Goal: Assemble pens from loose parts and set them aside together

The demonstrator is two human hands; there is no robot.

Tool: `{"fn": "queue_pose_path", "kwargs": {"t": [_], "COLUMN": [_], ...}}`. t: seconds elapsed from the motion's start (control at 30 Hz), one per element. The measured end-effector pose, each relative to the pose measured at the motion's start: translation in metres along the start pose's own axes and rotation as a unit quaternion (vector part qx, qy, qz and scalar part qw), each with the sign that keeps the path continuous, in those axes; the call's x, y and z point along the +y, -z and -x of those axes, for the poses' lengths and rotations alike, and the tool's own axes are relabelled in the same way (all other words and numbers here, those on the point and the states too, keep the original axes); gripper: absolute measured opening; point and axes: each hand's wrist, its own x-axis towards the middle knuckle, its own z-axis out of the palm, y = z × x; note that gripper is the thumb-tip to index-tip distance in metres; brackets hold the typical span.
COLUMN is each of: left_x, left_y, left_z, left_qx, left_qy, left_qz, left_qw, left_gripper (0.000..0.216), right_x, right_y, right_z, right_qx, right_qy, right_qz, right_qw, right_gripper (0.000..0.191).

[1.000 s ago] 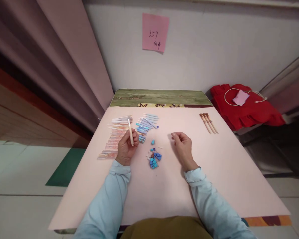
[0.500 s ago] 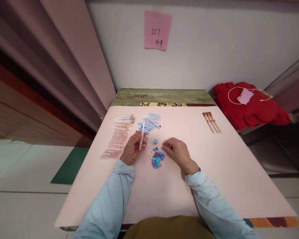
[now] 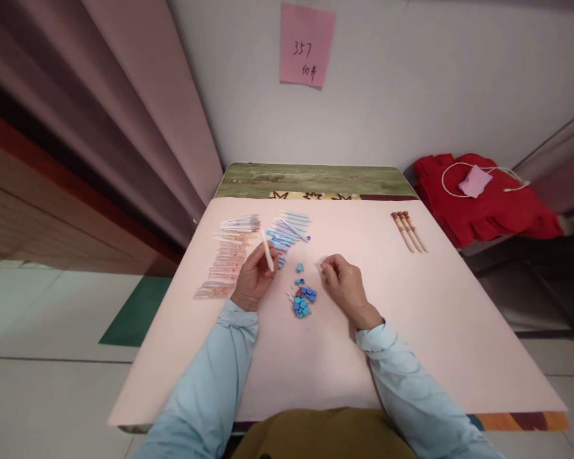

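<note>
My left hand (image 3: 255, 278) is closed around a pale, cream-coloured pen barrel (image 3: 268, 252), held upright at a tilt with its thin tip upward. To the right, my right hand (image 3: 344, 282) pinches at the fingertips; a tiny whitish piece seems to show there, too small to name. Between the hands lies a small pile of blue and turquoise block-shaped pieces (image 3: 301, 307), with a brown one and small white bits among them. A single turquoise piece (image 3: 299, 267) sits just above the pile. Behind my left hand are blue pens (image 3: 294, 223) in a row, partly hidden by the fingers.
Left of these lie rows of pink and clear pens (image 3: 227, 261). Several brown-topped pens (image 3: 408, 231) rest at the table's far right. Pale paper (image 3: 439, 344) covers the table. Beyond its right edge, a red cloth (image 3: 497, 213) carries a white cord. A wall stands behind.
The pen barrel in my left hand has tilted, its tip swinging left. My right hand has moved slightly right, away from the pile. The view has shifted a little.
</note>
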Motion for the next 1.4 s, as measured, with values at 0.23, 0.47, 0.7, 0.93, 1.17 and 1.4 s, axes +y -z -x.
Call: {"fn": "queue_pose_path", "kwargs": {"t": [0.23,0.47,0.7,0.93,1.17,1.4], "left_x": [0.001,-0.004,-0.008,-0.013,-0.018,-0.021], "left_y": [0.003,0.007,0.005,-0.001,-0.001,0.002], "left_z": [-0.002,0.001,0.006,0.007,0.008,0.006], "left_qx": [-0.015,-0.022,-0.079,-0.076,-0.109,-0.075], "left_qy": [0.000,0.016,0.039,0.040,0.070,0.103], "left_qz": [0.028,-0.025,-0.077,-0.149,-0.221,-0.200], "left_qw": [0.999,0.999,0.993,0.985,0.967,0.972], "left_gripper": [0.011,0.016,0.019,0.023,0.021,0.027], "right_x": [0.001,-0.002,-0.031,-0.031,-0.019,-0.003], "right_y": [-0.005,-0.011,-0.004,-0.005,-0.006,-0.016], "right_z": [0.001,0.002,0.006,0.006,0.003,0.005], "right_qx": [-0.006,-0.008,-0.036,-0.018,0.039,0.049], "right_qy": [0.029,-0.088,-0.097,-0.109,-0.104,-0.102], "right_qz": [-0.022,-0.268,-0.422,-0.454,-0.337,-0.158], "right_qw": [0.999,0.959,0.901,0.884,0.935,0.981], "right_gripper": [0.016,0.021,0.018,0.017,0.022,0.021]}}
